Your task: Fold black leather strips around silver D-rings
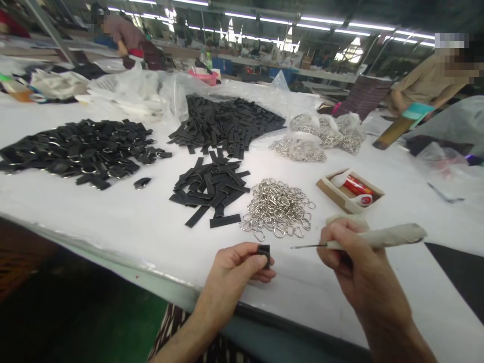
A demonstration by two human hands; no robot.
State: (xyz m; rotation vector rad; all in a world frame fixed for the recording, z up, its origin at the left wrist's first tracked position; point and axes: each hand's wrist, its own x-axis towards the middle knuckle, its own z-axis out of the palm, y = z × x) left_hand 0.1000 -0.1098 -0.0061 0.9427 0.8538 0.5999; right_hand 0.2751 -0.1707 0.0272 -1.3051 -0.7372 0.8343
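Observation:
My left hand pinches a small folded black strap above the table's front edge. Whether a ring sits inside the fold is hidden by my fingers. To its right, my right hand is closed around an awl with a pale wrapped handle. The awl's thin metal tip points left toward the strap, apart from it. Just beyond my hands lies a heap of silver metal rings. Left of the rings is a loose pile of flat black strips.
Black straps fitted with rings are heaped at the left. A larger pile of black strips lies behind, beside clear bags of rings. A small cardboard box holds a red-and-white tube. Co-workers stand across the white table.

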